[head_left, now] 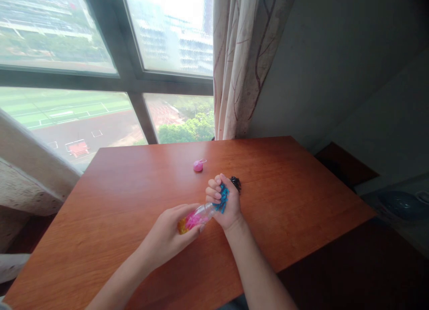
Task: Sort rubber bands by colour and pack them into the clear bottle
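My left hand is closed around a small clear bottle that lies tilted, its mouth toward my right hand. Pink and yellow bits fill part of the bottle. My right hand, palm up with fingers curled, holds a bunch of small blue rubber bands right at the bottle's mouth. Just behind my right hand, a pile of small black bands rests on the table, partly hidden by the thumb. A pink round cap with a loop sits farther back.
The brown wooden table stands against a large window. A patterned curtain hangs at its back edge, and another curtain is at the left. Past the table's right edge is a dark area with a blurred bluish object.
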{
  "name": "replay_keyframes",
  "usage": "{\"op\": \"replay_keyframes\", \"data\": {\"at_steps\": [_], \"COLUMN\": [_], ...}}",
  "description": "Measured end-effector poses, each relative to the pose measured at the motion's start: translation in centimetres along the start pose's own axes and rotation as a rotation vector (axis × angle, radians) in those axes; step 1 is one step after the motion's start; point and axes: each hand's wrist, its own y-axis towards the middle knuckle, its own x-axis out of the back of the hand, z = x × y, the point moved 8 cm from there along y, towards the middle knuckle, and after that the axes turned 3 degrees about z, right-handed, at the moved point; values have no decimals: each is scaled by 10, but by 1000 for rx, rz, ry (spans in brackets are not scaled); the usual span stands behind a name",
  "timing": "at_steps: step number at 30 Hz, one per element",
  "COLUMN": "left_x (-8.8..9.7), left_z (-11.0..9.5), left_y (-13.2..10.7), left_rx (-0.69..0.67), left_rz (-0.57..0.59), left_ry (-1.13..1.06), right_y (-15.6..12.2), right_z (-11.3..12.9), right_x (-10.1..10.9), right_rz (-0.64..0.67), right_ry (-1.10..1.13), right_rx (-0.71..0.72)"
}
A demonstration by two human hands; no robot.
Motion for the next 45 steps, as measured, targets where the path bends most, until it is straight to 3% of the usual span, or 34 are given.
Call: {"op": "replay_keyframes", "data": {"at_steps": [15,22,29,38,45], "left_x": [-1,0,-4,-6,-6], "left_z": [1,-5,-4,1,1], "left_y": [1,1,0,1,2], "left_rx": [-1,6,-4,19,11], "left_rz": [18,51,83,-9,12], "left_ry": [4,-11,-4,48,45], "right_y": [1,1,0,-2,-4], "right_z": [0,1,0,12,13], "right_x": [6,7,4,11,15], "right_rz": [-87,-122,-84,-255,-294], "right_ry": [18,-270,-352,-325,-202], "right_rx": [13,95,92,365,336]}}
